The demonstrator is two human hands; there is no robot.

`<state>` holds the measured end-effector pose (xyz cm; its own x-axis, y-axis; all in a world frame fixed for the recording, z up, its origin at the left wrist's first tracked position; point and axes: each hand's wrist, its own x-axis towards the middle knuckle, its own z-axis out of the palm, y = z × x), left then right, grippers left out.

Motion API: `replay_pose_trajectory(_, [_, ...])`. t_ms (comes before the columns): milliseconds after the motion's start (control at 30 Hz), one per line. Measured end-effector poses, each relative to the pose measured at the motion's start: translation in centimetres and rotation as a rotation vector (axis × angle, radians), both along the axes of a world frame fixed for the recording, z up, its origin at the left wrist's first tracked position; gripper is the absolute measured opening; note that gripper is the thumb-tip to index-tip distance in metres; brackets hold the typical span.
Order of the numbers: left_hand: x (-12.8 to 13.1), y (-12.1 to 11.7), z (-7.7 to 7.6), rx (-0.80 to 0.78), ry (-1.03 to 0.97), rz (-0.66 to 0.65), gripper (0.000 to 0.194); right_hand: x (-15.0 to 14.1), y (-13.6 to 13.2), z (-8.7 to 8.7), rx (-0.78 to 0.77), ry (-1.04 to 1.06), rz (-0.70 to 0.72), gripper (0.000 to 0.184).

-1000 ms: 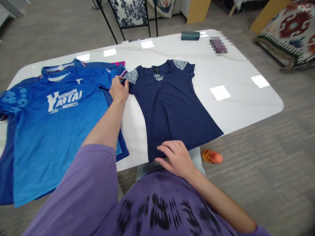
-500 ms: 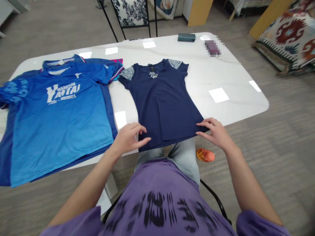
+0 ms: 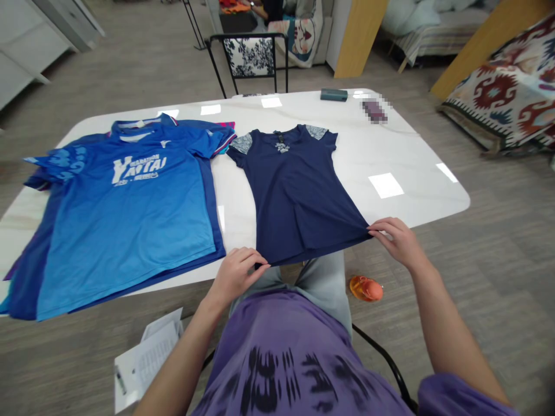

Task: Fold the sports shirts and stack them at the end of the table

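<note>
A navy short-sleeved top with patterned grey shoulders lies flat on the white table, its hem at the near edge. My left hand pinches the hem's left corner, fingers closed on the cloth. My right hand pinches the hem's right corner, and the fabric pulls taut between the two. To the left lies a bright blue sports jersey with white lettering, stacked on other blue garments.
A dark green case and a blurred dark item sit at the table's far edge. A black-framed chair stands behind it. Papers lie on the floor at lower left, an orange shoe under the table.
My left hand left the top's left sleeve and came to the hem's left corner. My right hand slid from mid-hem to the right corner. Both now pinch the hem.
</note>
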<state>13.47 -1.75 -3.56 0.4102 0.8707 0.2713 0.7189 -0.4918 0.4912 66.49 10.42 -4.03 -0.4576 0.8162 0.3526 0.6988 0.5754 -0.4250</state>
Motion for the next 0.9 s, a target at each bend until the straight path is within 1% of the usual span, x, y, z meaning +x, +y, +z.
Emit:
replay_pose_trajectory(100, [0.1, -0.8, -0.5, 0.057, 0.031, -0.034, 0.006, 1.3, -0.3, -0.7, 0.022, 0.028, -0.086, 0.019])
replay_pose_trajectory(200, [0.0, -1.1, -1.0, 0.073, 0.048, -0.068, 0.006, 2.2, -0.4, -1.4, -0.003, 0.012, -0.124, 0.021])
replay_pose_trajectory(300, [-0.6, -0.9, -0.8, 0.047, 0.045, -0.096, 0.007, 2.7, -0.4, -1.8, -0.021, 0.009, -0.159, 0.023])
replay_pose_trajectory(367, [-1.0, -0.8, 0.0, 0.012, 0.042, -0.119, 0.008, 3.1, -0.4, -1.8, -0.038, 0.012, -0.164, 0.024])
replay_pose_trajectory(433, [-1.4, -0.6, 1.1, -0.065, 0.046, -0.174, 0.01, 3.6, -0.5, -1.5, -0.069, 0.008, -0.144, 0.026])
replay_pose_trajectory(500, [-1.8, 0.3, 2.5, -0.158, 0.042, -0.234, 0.01, 3.9, -0.3, -0.5, -0.108, -0.009, -0.113, 0.027])
replay_pose_trajectory(533, [-2.1, 1.3, 3.1, -0.187, 0.032, -0.24, 0.012, 3.8, 0.0, 0.1, -0.127, -0.019, -0.103, 0.027])
replay_pose_trajectory(567, [-2.5, 2.8, 3.6, -0.191, 0.012, -0.217, 0.015, 3.5, 0.7, 0.9, -0.143, -0.023, -0.097, 0.028])
replay_pose_trajectory(600, [-3.0, 4.8, 4.0, -0.171, -0.014, -0.16, 0.018, 2.9, 1.6, 1.7, -0.158, -0.017, -0.102, 0.03])
replay_pose_trajectory(633, [-3.6, 7.3, 4.2, -0.132, -0.046, -0.077, 0.021, 1.9, 3.0, 2.5, -0.169, -0.001, -0.121, 0.033])
replay_pose_trajectory(700, [-4.7, 13.9, 4.1, -0.038, -0.094, 0.121, 0.029, -1.2, 7.2, 3.8, -0.172, 0.045, -0.171, 0.039])
replay_pose_trajectory(767, [-5.4, 21.2, 3.3, 0.027, -0.08, 0.265, 0.04, -5.2, 13.0, 4.3, -0.143, 0.054, -0.188, 0.045])
replay_pose_trajectory(833, [-5.8, 28.1, 2.0, 0.049, -0.006, 0.353, 0.051, -9.5, 19.9, 4.0, -0.1, -0.008, -0.148, 0.051])
replay_pose_trajectory(900, [-5.9, 33.5, 0.5, 0.026, 0.074, 0.43, 0.059, -13.2, 26.8, 3.1, -0.088, -0.087, -0.137, 0.055])
